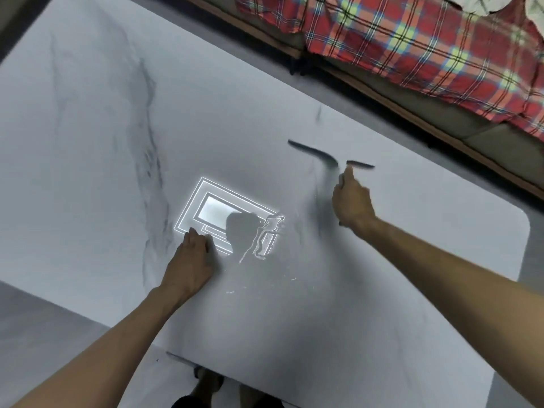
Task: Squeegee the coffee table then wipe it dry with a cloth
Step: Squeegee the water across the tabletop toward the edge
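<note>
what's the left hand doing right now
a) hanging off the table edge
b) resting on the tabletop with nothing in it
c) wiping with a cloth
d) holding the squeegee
b: the left hand rests on the coffee table beside the bright light reflection and holds nothing, while the right hand is the one that grips the squeegee.
</note>
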Tool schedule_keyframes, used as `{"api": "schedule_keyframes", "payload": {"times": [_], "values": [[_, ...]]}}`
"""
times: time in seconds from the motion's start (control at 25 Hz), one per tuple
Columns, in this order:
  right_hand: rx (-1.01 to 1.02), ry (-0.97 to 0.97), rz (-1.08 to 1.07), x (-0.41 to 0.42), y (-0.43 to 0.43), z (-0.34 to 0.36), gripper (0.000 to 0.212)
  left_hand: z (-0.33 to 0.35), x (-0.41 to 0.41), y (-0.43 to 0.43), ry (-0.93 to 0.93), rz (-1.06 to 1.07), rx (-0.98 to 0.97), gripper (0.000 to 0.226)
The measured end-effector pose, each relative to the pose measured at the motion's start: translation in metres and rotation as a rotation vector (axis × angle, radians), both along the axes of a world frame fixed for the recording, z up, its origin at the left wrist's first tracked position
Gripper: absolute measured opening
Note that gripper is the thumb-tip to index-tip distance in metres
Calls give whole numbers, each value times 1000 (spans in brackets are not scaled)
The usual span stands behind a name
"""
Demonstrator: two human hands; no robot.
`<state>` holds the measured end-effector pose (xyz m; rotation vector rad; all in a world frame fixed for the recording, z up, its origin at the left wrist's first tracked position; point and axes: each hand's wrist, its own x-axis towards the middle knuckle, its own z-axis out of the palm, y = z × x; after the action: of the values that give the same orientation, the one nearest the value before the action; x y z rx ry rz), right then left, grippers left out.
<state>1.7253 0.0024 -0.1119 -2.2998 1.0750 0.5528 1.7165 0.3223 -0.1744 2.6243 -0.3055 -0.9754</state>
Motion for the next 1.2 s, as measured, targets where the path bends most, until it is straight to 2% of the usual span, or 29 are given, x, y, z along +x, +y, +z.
{"api": "schedule_keyframes", "payload": {"times": [0.2, 0.32, 0.52, 0.6, 0.72, 0.8, 0.92, 1.04, 1.12, 1.2], "values": [[-7, 25, 114, -88, 45, -6, 53, 4, -13, 10, 22, -15, -4, 25], [-12, 60, 154, -117, 56, 2, 52, 8, -31, 29, 74, 75, -90, 4], [-13, 53, 144, -144, 67, 38, 46, 19, -60, 67, 101, 111, -60, 36], [-35, -9, 155, -162, 75, 52, 45, 26, -70, 80, 21, 75, -2, 40], [-36, -48, 241, -193, 93, 69, 48, 35, -77, 97, -63, 136, 26, 43], [-13, -32, 394, -210, 109, 73, 50, 38, -82, 112, -54, 204, 39, 47], [-5, 16, 898, -220, 140, 60, 54, 31, -91, 139, -73, 349, 52, 56], [8, -38, 1347, -206, 191, 30, 51, 17, -100, 164, -158, 447, -31, 35], [-18, -58, 1485, -183, 225, 8, 49, 9, -104, 174, -178, 492, -57, 22], [-42, -72, 1513, -157, 247, -10, 49, 2, -106, 178, -130, 522, -72, 21]]}}
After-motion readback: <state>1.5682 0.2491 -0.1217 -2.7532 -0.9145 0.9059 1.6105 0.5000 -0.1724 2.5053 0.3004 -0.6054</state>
